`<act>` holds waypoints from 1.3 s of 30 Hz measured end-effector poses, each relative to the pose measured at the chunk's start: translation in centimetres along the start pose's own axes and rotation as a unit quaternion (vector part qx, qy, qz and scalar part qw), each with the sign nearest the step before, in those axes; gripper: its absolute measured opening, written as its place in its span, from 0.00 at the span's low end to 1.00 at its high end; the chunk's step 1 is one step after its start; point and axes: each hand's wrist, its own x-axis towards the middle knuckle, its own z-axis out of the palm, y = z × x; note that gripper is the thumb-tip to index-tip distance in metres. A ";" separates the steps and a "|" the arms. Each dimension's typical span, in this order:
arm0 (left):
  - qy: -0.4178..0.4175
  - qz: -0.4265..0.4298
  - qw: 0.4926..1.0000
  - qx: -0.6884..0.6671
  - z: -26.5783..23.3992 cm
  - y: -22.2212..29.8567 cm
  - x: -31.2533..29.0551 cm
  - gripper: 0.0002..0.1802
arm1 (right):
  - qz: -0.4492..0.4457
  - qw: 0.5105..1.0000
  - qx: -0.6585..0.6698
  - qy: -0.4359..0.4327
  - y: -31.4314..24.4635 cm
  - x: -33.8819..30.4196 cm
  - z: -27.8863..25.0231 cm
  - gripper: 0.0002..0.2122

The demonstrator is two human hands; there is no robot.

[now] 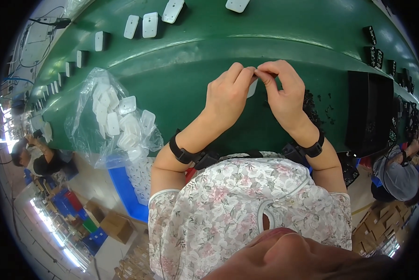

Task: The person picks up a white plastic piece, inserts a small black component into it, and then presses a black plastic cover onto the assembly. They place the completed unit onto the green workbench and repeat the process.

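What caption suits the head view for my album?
Left hand and right hand meet at a white plastic piece over a green workbench, a clear bag at left.

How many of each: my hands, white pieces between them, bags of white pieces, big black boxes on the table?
Left hand and right hand: 2
White piece between them: 1
Clear bag of white pieces: 1
Big black box: 1
Total: 5

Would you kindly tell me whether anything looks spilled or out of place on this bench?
Perhaps: beside the right hand, a few small black pieces lie strewn on the green bench, apart from their dark heap.
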 end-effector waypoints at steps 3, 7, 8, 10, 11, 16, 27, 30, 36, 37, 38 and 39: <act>0.004 -0.006 1.000 -0.029 -0.2 0.0 0.0 0.07 | -0.055 0.998 -0.030 -0.004 0.2 0.1 0.0 0.06; 0.005 -0.031 0.998 -0.047 -0.6 -0.1 -0.2 0.07 | -0.032 0.999 0.024 -0.011 -0.4 0.5 -0.3 0.06; 0.006 -0.031 0.998 -0.047 -0.6 -0.1 -0.2 0.07 | -0.026 0.999 0.026 -0.029 -0.2 0.5 -0.6 0.06; 0.005 -0.020 0.998 -0.067 -0.6 -0.2 -0.4 0.08 | -0.021 0.998 0.027 -0.047 -0.2 0.6 -1.2 0.06; 0.006 -0.020 0.998 -0.067 -0.5 -0.3 -0.6 0.08 | -0.013 0.998 0.011 -0.064 -0.4 0.6 -1.4 0.05; -0.019 -0.330 0.827 -0.454 -0.7 -0.1 -0.6 0.12 | -0.006 0.998 -0.038 -0.052 -0.7 0.3 -1.7 0.04; -0.022 -0.345 0.757 -0.555 -0.2 0.1 -1.6 0.07 | 0.106 0.993 -0.007 -0.055 -0.6 -0.5 -1.0 0.04; 0.014 -0.289 0.785 -0.547 0.1 0.1 -2.0 0.05 | 0.208 0.972 0.068 -0.086 -0.5 -0.7 -1.0 0.03; 0.053 -0.172 0.894 -0.410 0.7 0.5 -2.0 0.02 | 0.267 0.918 0.283 -0.072 0.9 -1.3 -0.1 0.04; 0.051 -0.188 0.884 -0.425 0.9 0.1 -2.1 0.02 | 0.268 0.918 0.283 -0.072 0.8 -1.3 -0.1 0.04; 0.049 -0.204 0.874 -0.439 1.0 -0.2 -2.2 0.02 | 0.204 0.962 0.161 -0.083 0.6 -1.2 -0.1 0.06; 0.049 -0.205 0.874 -0.439 0.9 -0.2 -2.3 0.02 | 0.136 0.986 0.035 -0.094 0.4 -1.1 -0.2 0.07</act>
